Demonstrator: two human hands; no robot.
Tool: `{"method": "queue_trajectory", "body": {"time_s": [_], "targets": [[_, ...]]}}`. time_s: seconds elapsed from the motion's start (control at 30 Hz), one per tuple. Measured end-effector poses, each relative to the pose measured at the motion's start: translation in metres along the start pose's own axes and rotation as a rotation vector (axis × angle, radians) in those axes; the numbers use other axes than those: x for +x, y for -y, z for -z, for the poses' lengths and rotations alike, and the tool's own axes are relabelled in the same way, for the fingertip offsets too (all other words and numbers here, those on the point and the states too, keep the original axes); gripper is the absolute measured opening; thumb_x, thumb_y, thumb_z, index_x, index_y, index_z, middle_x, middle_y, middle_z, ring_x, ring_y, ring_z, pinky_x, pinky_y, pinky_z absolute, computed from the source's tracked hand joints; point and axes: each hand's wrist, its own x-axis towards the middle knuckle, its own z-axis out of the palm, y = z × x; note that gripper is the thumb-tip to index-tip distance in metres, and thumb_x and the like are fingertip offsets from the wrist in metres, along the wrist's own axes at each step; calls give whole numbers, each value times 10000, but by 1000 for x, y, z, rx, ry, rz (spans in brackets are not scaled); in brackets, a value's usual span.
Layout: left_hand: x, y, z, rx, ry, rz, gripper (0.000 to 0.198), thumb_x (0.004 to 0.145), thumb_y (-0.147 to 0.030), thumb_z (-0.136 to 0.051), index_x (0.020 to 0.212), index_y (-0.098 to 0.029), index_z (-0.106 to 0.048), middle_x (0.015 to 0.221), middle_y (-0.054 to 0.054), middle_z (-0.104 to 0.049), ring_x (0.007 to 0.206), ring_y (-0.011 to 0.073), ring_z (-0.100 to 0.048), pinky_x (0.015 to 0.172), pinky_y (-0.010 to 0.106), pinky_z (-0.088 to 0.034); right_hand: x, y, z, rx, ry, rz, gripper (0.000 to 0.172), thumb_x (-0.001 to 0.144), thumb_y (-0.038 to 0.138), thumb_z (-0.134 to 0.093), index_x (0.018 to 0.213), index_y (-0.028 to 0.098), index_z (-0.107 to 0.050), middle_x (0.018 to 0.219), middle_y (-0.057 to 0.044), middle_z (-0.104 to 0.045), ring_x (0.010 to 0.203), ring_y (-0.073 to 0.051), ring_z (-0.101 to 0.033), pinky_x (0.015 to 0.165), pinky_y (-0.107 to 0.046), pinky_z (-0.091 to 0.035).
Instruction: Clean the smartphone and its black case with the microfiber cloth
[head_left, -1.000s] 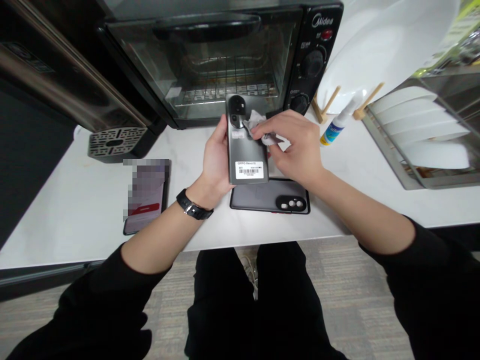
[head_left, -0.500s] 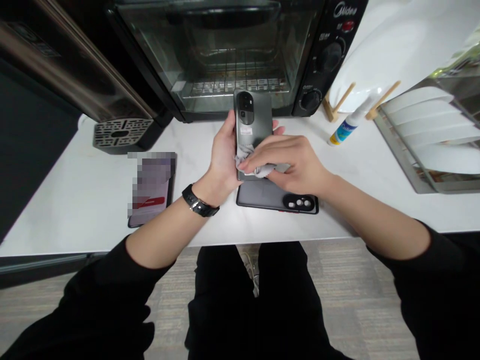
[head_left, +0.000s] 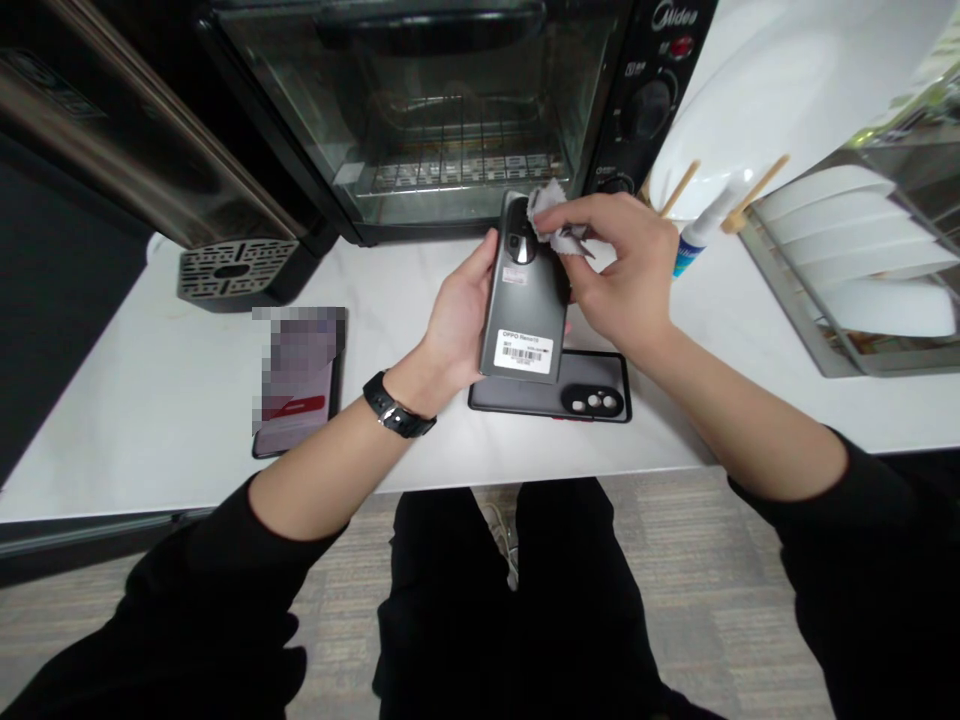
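My left hand [head_left: 459, 325] is closed around a dark grey smartphone [head_left: 529, 308], its back turned up toward me. A white barcode label sits low on that back, and the camera block is at the far end. Between the fingers of my right hand [head_left: 626, 265] is a crumpled grey cleaning cloth [head_left: 551, 215], pressed against the phone's top corner by the cameras. Below the phone, a black-rimmed phone case [head_left: 517, 398] lies flat on the counter, partly covered by the phone. My right palm hides some of the phone's edge.
A second phone [head_left: 300, 385] lies on the white counter [head_left: 187, 420] at left. Behind my hands stands a toaster oven [head_left: 450, 130], with a drip tray [head_left: 238, 270] to its left. A spray bottle [head_left: 694, 240] and a rack of white dishes [head_left: 840, 235] are at right.
My right hand has moved the cloth from the phone's lower end up to its camera end, uncovering the barcode label. The phone has shifted slightly right and tilted.
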Motion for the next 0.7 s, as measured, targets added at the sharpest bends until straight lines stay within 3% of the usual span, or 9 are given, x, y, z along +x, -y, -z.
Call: {"method": "queue_trajectory", "body": {"time_s": [0.17, 0.37, 0.53, 0.6, 0.7], "targets": [[-3, -5, -1, 13, 51, 86, 421, 1109, -489, -425, 1180, -209, -731, 774, 24, -732, 745, 203, -783, 572, 251, -622, -5, -1, -2, 72, -50, -48, 244, 992, 272, -590, 1181, 326, -734, 1212, -60, -798, 1132, -284, -729, 972, -462, -656], [-3, -3, 4, 41, 181, 142, 356, 1096, -393, -461, 1049, -170, -734, 802, 63, -700, 590, 144, -660, 476, 219, -547, -7, 5, 3, 152, -174, 138, 270, 1021, 236, -564, 1153, 384, -747, 1153, 2, -820, 1147, -273, -745, 1108, -543, -582], [1, 0, 4, 135, 217, 153, 357, 1105, -453, -485, 959, -184, -668, 765, 22, -623, 443, 72, -505, 349, 152, -348, -2, 4, 5, 149, -117, 89, 266, 1024, 266, -563, 1140, 386, -771, 1201, -9, -818, 1281, -291, -714, 1209, -547, -541], [3, 2, 3, 188, 184, 123, 344, 1109, -442, -483, 942, -185, -641, 751, 11, -612, 406, 60, -471, 327, 153, -314, -1, 3, 5, 196, -66, 75, 295, 1016, 243, -559, 1173, 377, -770, 1239, -10, -813, 1270, -274, -726, 1165, -504, -581], [6, 8, 5, 183, 110, 84, 309, 1114, -393, -482, 929, -182, -612, 724, -6, -606, 382, 52, -463, 321, 155, -310, -1, 4, 2, 229, -5, 178, 366, 993, 160, -527, 1206, 327, -773, 1205, -29, -828, 1200, -244, -764, 1141, -477, -590]]}}
